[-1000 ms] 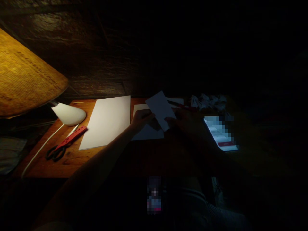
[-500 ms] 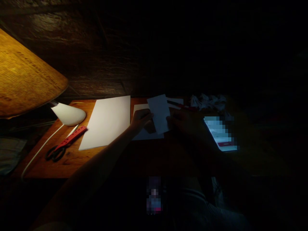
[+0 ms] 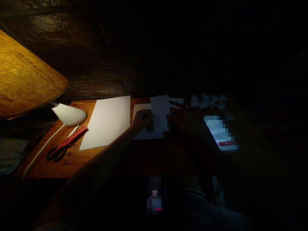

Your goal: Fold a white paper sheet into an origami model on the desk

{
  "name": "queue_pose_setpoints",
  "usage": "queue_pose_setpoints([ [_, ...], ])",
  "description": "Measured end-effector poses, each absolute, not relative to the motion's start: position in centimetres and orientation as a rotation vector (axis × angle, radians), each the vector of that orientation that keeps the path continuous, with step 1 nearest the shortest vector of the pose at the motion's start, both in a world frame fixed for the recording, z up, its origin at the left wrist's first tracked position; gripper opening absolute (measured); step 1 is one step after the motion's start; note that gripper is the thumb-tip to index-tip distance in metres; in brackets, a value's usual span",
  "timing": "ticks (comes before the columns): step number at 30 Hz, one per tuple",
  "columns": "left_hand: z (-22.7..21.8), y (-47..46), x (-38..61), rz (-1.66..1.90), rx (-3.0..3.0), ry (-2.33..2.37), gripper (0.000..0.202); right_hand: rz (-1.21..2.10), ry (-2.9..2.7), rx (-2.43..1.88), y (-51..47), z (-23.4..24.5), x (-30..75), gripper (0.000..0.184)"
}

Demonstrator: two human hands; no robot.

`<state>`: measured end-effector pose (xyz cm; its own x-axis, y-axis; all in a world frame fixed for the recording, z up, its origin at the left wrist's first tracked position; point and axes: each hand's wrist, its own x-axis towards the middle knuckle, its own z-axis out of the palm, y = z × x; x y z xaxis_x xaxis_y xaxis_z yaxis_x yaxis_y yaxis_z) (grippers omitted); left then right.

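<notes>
Left hand [image 3: 142, 119], right hand [image 3: 184, 122], white paper slip [image 3: 160, 110] between them

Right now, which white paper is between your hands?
The narrow white paper slip, by the left hand and right hand, over a wider sheet; the large sheet lies apart.

Dark wall [image 3: 64, 25], prob. wood, lampshade [image 3: 26, 75], desk [image 3: 72, 163]

We logged a bare left hand [image 3: 141, 120] and right hand [image 3: 183, 121], plus dark striped clothing [image 3: 194, 200] at bottom edge, detail lost to low light.
</notes>
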<state>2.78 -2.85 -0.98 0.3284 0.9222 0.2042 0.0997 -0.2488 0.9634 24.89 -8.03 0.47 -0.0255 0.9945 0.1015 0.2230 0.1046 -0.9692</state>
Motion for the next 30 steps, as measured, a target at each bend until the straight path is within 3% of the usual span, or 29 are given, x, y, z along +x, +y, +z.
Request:
queue_pose_setpoints([
  [10, -0.6, -3.1, 2.9, 0.993, 1.660, 0.946, 0.043, 0.900, -1.459, -1.262, -7.8, 0.0, 24.7, 0.020],
  [14, -0.8, -3.2, 2.9, 0.999, 1.619, 0.935, 0.049, 0.814, -1.397, -1.249, -7.7, -0.8, 24.4, 0.035],
  [18, -0.8, -3.1, 2.9, 1.011, 1.627, 0.933, 0.042, 0.900, -1.345, -1.181, -7.5, -0.8, 24.3, 0.039],
  [24, -0.9, -2.7, 2.9, 1.065, 1.608, 0.917, 0.026, 0.996, -1.354, -1.259, -7.4, -0.1, 24.7, 0.027],
  [30, -0.6, -3.0, 3.1, 1.105, 1.576, 0.925, 0.022, 0.958, -1.374, -1.291, -7.4, 0.0, 25.2, 0.035],
])
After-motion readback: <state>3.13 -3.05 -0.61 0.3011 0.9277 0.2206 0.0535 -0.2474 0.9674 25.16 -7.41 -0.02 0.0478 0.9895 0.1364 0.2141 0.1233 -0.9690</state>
